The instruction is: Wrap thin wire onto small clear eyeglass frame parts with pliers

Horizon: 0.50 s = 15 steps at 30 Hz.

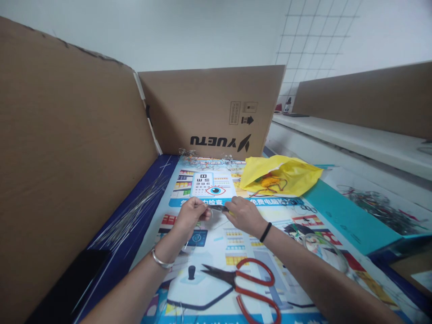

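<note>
A black object [72, 281] lies at the near left corner of the surface [216, 247]. A bundle of thin rods [131, 209] extends along the left edge, behind the black object. A metal cluster [188, 154] sits at the far edge, in front of a cardboard panel [209, 108]. The left hand [194, 213] is above the middle of the surface, fingertips pinched on a thin wire [212, 213] at the tip of the pliers [219, 208]. The scissors [232, 278] lie at the near edge, blades toward the left edge, red handles toward the right. The right hand [246, 215] has its fingers clenched around the pliers, which point at the left hand. A yellow bag [300, 173], its mouth open over orange material [270, 182], lies toward the far right corner. A tangled metal pile [381, 207] lies near the right edge.
</note>
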Each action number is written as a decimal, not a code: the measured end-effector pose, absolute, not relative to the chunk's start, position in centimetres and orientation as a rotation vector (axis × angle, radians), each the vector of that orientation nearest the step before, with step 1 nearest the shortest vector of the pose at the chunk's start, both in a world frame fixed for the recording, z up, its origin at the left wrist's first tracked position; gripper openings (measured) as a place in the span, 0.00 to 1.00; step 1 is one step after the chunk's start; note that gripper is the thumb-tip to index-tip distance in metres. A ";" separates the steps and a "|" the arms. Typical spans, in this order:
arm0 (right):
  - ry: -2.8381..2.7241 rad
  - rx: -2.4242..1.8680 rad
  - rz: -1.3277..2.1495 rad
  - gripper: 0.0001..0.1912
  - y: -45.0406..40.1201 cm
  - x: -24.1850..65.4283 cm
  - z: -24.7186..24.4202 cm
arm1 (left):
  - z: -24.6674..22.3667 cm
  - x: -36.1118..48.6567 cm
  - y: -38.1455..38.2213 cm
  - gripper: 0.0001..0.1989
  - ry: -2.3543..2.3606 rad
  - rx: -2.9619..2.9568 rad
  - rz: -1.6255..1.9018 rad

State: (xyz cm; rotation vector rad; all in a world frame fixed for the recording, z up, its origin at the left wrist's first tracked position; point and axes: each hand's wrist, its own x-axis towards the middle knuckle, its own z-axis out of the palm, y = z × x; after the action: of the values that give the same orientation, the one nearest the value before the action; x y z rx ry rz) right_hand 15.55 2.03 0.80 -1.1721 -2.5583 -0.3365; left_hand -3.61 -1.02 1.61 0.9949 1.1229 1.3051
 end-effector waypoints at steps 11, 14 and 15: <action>-2.560 -1.180 -0.332 0.14 2.0 15.6 0.7 | 1.8 -3.5 -1.1 0.12 1.144 1.021 1.303; -2.547 -1.171 -0.343 0.14 2.1 15.7 0.7 | 1.9 -3.5 -1.1 0.12 1.140 1.028 1.310; -2.544 -1.171 -0.348 0.14 2.1 15.7 0.7 | 1.9 -3.5 -1.1 0.12 1.139 1.028 1.313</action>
State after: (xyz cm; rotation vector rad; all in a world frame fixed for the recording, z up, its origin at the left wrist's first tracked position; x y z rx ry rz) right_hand 15.69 2.11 0.68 -1.1713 -2.5442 -0.3477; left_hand -3.47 -1.10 1.89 1.0280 1.1390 1.3128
